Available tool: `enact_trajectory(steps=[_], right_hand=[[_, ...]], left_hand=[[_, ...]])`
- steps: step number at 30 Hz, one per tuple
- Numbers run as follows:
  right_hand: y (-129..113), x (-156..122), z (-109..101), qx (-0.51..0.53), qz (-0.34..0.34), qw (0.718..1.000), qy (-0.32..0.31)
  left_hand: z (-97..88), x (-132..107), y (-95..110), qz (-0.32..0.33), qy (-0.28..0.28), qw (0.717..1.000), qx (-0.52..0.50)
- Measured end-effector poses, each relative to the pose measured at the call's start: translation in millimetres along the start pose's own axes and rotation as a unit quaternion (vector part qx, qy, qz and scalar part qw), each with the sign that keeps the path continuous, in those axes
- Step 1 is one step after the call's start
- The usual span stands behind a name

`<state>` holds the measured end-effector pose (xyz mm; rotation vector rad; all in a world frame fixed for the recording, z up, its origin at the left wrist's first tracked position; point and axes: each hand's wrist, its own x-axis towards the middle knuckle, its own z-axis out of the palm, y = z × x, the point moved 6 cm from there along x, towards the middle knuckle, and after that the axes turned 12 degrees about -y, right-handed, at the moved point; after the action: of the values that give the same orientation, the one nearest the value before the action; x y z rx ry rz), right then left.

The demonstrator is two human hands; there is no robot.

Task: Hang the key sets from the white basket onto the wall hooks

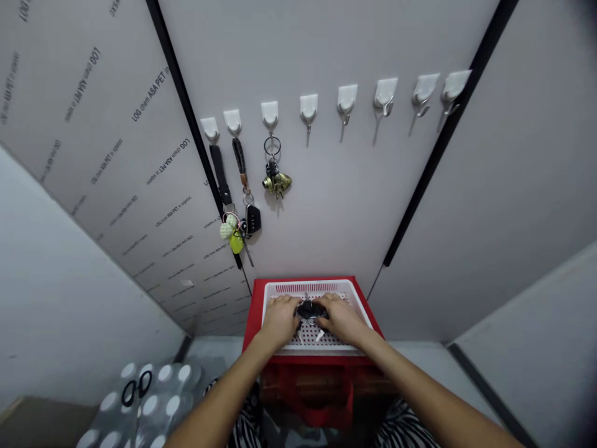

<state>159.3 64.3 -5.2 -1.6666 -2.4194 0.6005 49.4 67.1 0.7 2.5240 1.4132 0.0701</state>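
My left hand (281,318) and my right hand (342,318) are both inside a white plastic basket (364,311). Between them is a black keychain (308,309) with metal rings and what look like keys. The fingers of each hand are curled in on the keychain from opposite sides. Its exact shape is partly covered by my fingertips.
Several white adhesive hooks (308,107) line the wall. Keys hang on the three leftmost: a dark strap (220,174) with charms, a braided strap with a car fob (253,219), and a ring with brass charms (277,182). A red box (254,323) supports the basket. Scissors (137,389) lie on wrapped bottles (150,406).
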Motion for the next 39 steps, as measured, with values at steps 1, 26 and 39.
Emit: enact_trajectory(steps=[1, 26, 39], right_hand=[[-2.6, 0.9, 1.7, 0.001, -0.012, 1.000, -0.007], [-3.2, -10.5, 1.5, -0.044, 0.034, 0.998, -0.036], [-7.3, -12.2, 1.0, -0.088, 0.058, 0.992, -0.064]], left_hand=[[2.0, 2.7, 3.6, 0.003, -0.002, 1.000, -0.006], [5.7, 0.1, -3.3, -0.096, 0.025, 0.994, -0.047], [6.2, -0.3, -2.2, -0.105, 0.001, 0.993, -0.062]])
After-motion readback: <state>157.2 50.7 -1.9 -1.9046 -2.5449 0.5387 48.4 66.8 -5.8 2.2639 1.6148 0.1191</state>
